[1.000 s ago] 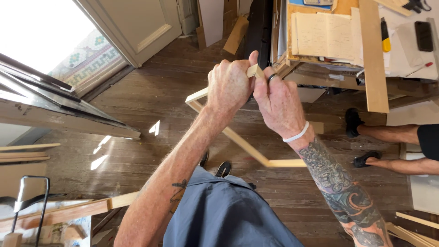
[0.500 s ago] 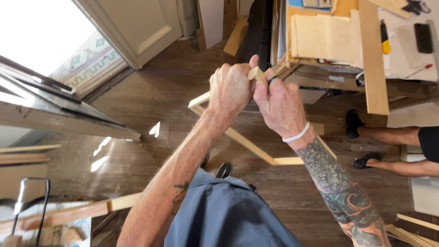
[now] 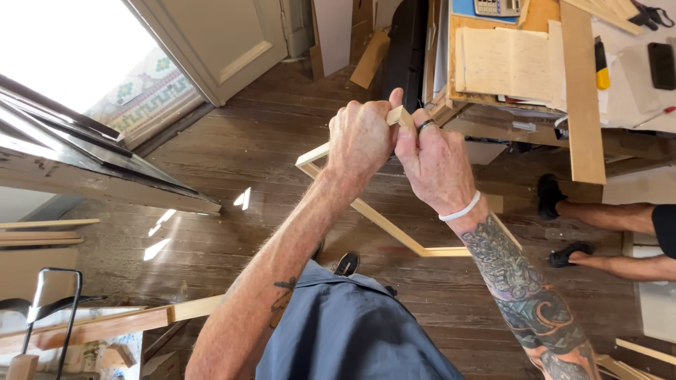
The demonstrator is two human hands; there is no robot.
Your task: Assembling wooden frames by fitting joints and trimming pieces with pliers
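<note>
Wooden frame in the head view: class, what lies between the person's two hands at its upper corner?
Only the corner of the wooden frame shows between the left hand and right hand, which grip it side by side.

Floor: dark wooden floor, centre of frame; cardboard piece lying top centre
Bench: workbench, upper right; long plank, open notebook, black phone

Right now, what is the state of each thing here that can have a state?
Left hand: closed on the wooden frame.
Right hand: closed on the same frame corner.
Wooden frame: held up above the floor, tilted.
Door: open.
Notebook: lying open on the workbench.
</note>
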